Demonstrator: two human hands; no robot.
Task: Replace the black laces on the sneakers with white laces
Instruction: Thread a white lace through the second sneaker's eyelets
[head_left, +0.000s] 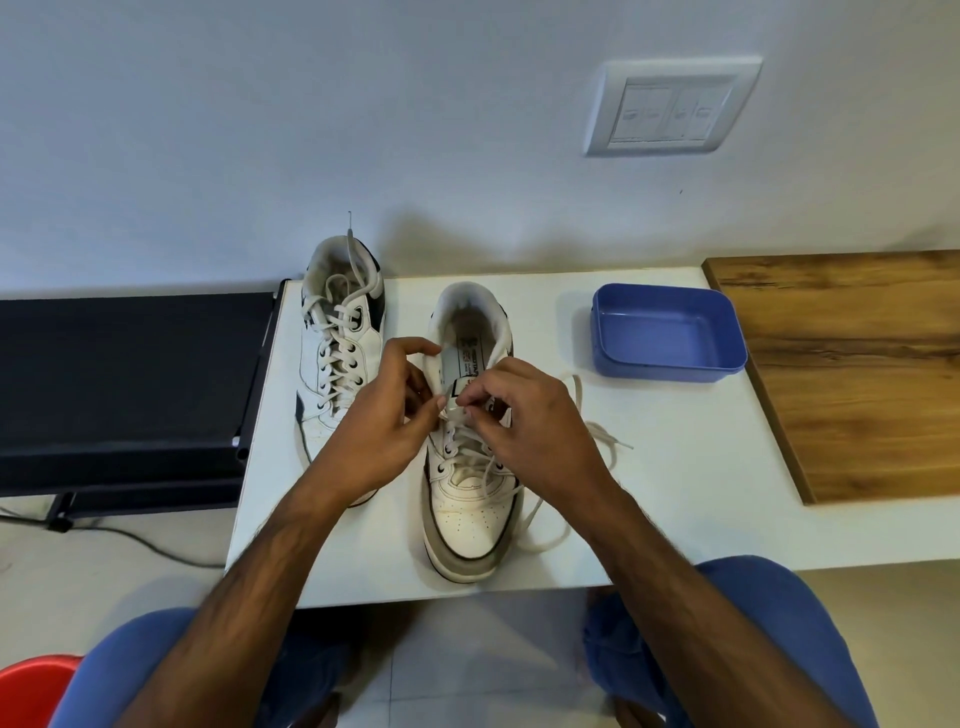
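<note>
Blue rectangular plastic tub (667, 332) at 2 o'clock on the white bench (675, 493), nothing visible inside. Near white leather sneaker (467, 467) sits centre, toe close to the bench's front edge, partly laced. My left hand (379, 431) and right hand (540, 431) both curl in, pinching the white lace (550, 530) at the upper eyelets; loose ends trail to 3 o'clock. Second white sneaker (337, 353), fully laced white, at 11 o'clock by the bench's left edge. Wooden board (852, 374) far right. Open bench between tub and lace.
</note>
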